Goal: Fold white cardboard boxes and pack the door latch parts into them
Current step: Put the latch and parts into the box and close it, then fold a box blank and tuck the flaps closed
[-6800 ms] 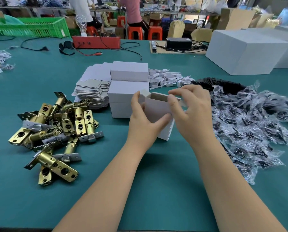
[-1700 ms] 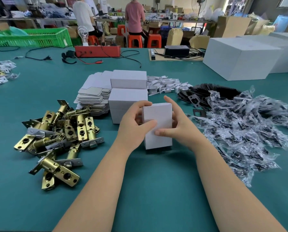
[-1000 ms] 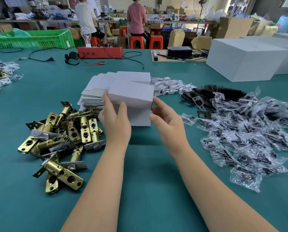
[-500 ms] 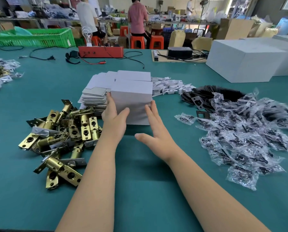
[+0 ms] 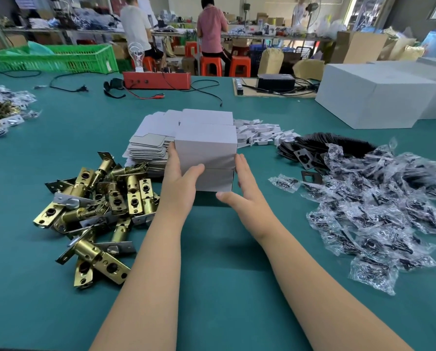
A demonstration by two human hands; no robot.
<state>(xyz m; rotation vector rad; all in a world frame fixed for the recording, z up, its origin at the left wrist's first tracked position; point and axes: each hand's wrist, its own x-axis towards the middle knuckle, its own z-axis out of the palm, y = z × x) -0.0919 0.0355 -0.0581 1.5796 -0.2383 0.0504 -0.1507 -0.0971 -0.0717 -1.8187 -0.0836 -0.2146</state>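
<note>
A stack of closed white cardboard boxes (image 5: 206,144) stands at the middle of the green table, with another stack right behind it. My left hand (image 5: 179,184) grips the stack's left front corner, fingers along the side and thumb across the front. My right hand (image 5: 247,191) lies flat against the stack's right side, fingers straight. A pile of brass door latches (image 5: 105,198) lies to the left. Flat unfolded box blanks (image 5: 148,148) are stacked behind the latches.
Clear bags of screws (image 5: 376,209) and black strike plates (image 5: 310,158) cover the right side. Small white inserts (image 5: 257,130) lie behind the boxes. Large white cartons (image 5: 371,97) stand far right, with a red device (image 5: 156,81), cables and a green crate (image 5: 52,59) at the back. Two people stand beyond.
The folded box went from my hands onto the top of the front stack. Both hands have since slid down the stack's sides, the right one flattening against it.
</note>
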